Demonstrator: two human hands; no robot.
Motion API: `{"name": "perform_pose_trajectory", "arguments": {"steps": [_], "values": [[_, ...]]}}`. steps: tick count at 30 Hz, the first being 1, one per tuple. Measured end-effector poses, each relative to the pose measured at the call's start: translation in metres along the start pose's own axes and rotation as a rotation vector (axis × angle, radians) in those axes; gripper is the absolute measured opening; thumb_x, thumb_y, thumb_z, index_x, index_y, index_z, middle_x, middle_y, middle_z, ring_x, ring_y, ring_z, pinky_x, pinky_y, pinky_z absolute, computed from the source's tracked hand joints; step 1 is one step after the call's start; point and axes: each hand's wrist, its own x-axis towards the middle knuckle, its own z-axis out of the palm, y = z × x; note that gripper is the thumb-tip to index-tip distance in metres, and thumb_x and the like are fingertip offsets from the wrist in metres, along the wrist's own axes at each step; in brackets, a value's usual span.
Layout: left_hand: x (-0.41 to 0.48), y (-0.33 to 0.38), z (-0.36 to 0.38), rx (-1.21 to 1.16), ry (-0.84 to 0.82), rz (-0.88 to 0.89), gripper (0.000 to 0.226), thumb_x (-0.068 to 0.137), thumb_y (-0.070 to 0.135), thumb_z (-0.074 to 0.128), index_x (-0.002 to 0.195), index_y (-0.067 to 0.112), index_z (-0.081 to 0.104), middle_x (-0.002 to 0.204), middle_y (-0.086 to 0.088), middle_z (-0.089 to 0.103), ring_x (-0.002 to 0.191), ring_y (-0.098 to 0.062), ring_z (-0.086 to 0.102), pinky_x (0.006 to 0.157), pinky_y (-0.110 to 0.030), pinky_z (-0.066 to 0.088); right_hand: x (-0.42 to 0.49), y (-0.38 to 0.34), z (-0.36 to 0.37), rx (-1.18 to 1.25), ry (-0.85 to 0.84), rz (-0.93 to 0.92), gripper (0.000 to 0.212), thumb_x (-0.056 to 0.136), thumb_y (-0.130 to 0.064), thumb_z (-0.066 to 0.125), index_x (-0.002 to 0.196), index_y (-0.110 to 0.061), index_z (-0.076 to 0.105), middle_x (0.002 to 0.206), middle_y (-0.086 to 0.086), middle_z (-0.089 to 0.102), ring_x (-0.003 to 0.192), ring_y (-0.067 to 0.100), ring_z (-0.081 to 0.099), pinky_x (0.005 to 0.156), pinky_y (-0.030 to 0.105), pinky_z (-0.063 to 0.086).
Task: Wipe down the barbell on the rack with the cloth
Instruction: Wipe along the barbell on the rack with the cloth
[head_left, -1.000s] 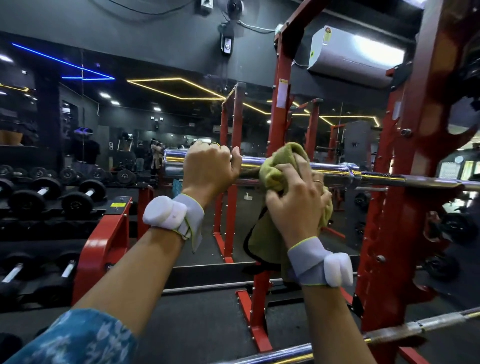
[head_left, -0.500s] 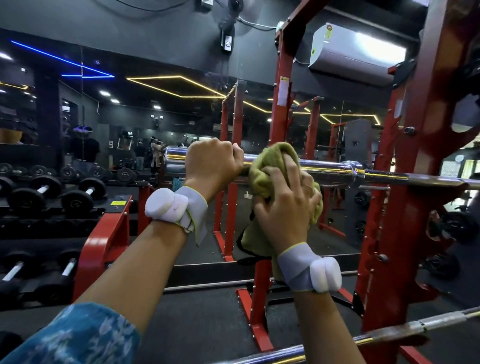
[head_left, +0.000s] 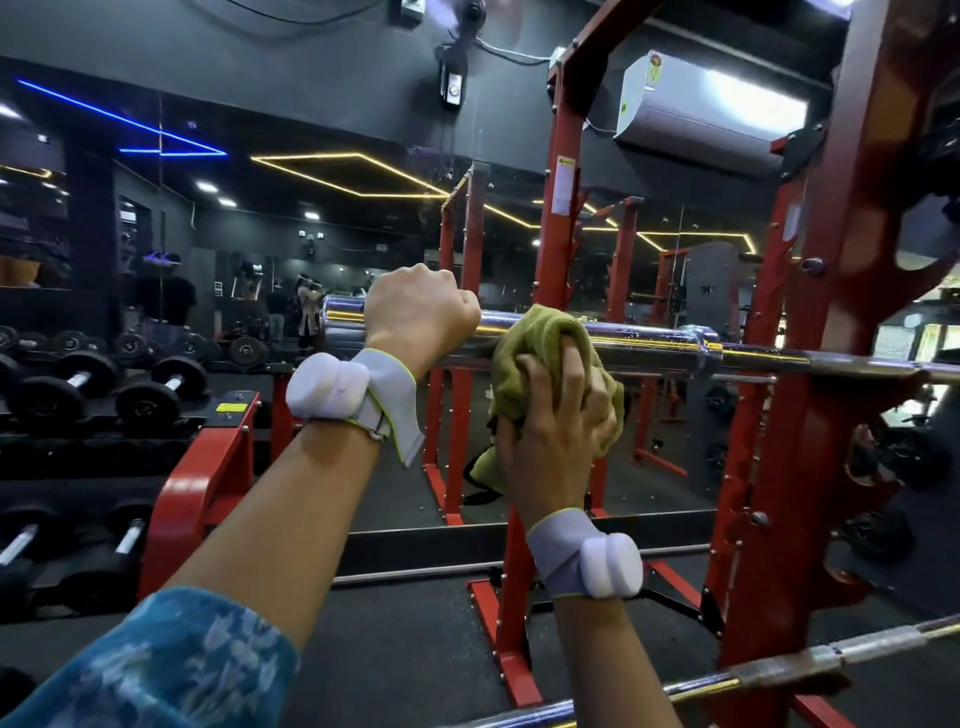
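Chrome steel barbell (head_left: 649, 345) lies level on the red steel rack (head_left: 852, 234), running from behind the left hand (head_left: 415, 312) past the right hand (head_left: 556, 415) to the upright on the far right. The left hand is a fist over the bar, knuckles up, fingers curled round it. Just right of it, apart from it, the right hand grips a crumpled olive-green cloth (head_left: 535, 332) and presses it against the near side of the bar; the cloth bunches over the bar's top and hangs below the palm. A blue patterned sleeve (head_left: 171, 660) covers the left forearm. Left of the left hand sit black dumbbells (head_left: 156, 389); above the right hand hangs a white air conditioner (head_left: 701, 114); below the right wrist runs a second steel bar (head_left: 779, 670)
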Motion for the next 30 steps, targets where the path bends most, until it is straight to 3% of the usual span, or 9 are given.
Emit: {"name": "perform_pose_trajectory", "arguments": {"steps": [7, 11, 15, 18, 21, 25, 30], "values": [[-0.007, 0.0, 0.0, 0.024, 0.032, 0.019, 0.045, 0.096, 0.031, 0.031, 0.078, 0.005, 0.063, 0.068, -0.008, 0.046, 0.07, -0.024, 0.046, 0.059, -0.031, 0.029, 0.013, 0.006, 0.0, 0.15, 0.043, 0.313, 0.053, 0.075, -0.021, 0.066, 0.12, -0.026, 0.039, 0.143, 0.002, 0.015, 0.126, 0.035, 0.029, 0.097, 0.061, 0.033], [-0.007, 0.0, 0.001, 0.014, 0.041, 0.016, 0.046, 0.096, 0.031, 0.031, 0.078, 0.004, 0.064, 0.068, -0.008, 0.045, 0.07, -0.024, 0.046, 0.059, -0.031, 0.029, 0.011, -0.013, 0.005, 0.077, 0.024, 0.173, 0.044, 0.08, -0.032, 0.051, 0.121, -0.022, 0.04, 0.141, 0.009, 0.019, 0.123, 0.037, 0.027, 0.096, 0.06, 0.035], [-0.009, -0.002, 0.001, 0.011, 0.052, 0.027, 0.048, 0.096, 0.032, 0.031, 0.08, 0.003, 0.065, 0.068, -0.008, 0.045, 0.07, -0.025, 0.046, 0.059, -0.031, 0.029, -0.009, -0.006, 0.014, 0.023, 0.012, -0.022, 0.04, 0.081, -0.029, 0.047, 0.12, -0.021, 0.042, 0.137, 0.012, 0.024, 0.123, 0.038, 0.03, 0.096, 0.06, 0.036], [-0.012, -0.001, 0.001, 0.025, 0.077, 0.055, 0.052, 0.098, 0.034, 0.029, 0.082, 0.003, 0.067, 0.068, -0.009, 0.047, 0.074, -0.028, 0.054, 0.06, -0.032, 0.029, -0.009, 0.011, 0.011, 0.054, 0.024, 0.115, 0.04, 0.081, -0.029, 0.049, 0.12, -0.02, 0.041, 0.139, 0.011, 0.02, 0.123, 0.037, 0.027, 0.096, 0.061, 0.036], [-0.014, 0.0, 0.002, 0.03, 0.122, 0.069, 0.052, 0.099, 0.035, 0.028, 0.082, 0.003, 0.066, 0.077, -0.014, 0.059, 0.082, -0.032, 0.06, 0.061, -0.032, 0.03, 0.005, 0.016, 0.004, 0.103, 0.021, 0.276, 0.051, 0.077, -0.02, 0.066, 0.121, -0.021, 0.04, 0.143, 0.006, 0.014, 0.125, 0.038, 0.029, 0.098, 0.059, 0.033], [-0.01, 0.02, -0.004, 0.088, 0.168, 0.134, 0.033, 0.097, 0.022, 0.038, 0.087, 0.006, 0.066, 0.088, -0.015, 0.066, 0.087, -0.034, 0.062, 0.065, -0.033, 0.032, 0.01, 0.008, -0.001, 0.062, -0.015, 0.155, 0.051, 0.076, -0.023, 0.062, 0.122, -0.021, 0.038, 0.142, 0.007, 0.018, 0.123, 0.043, 0.035, 0.097, 0.058, 0.034], [-0.01, 0.062, 0.004, -0.031, 0.102, 0.19, 0.039, 0.098, 0.031, 0.038, 0.092, 0.005, 0.066, 0.093, -0.015, 0.066, 0.091, -0.034, 0.062, 0.074, -0.034, 0.038, -0.003, 0.015, 0.002, 0.061, -0.031, 0.041, 0.047, 0.078, -0.03, 0.048, 0.123, -0.019, 0.039, 0.141, 0.01, 0.023, 0.123, 0.036, 0.032, 0.102, 0.059, 0.033]]}}
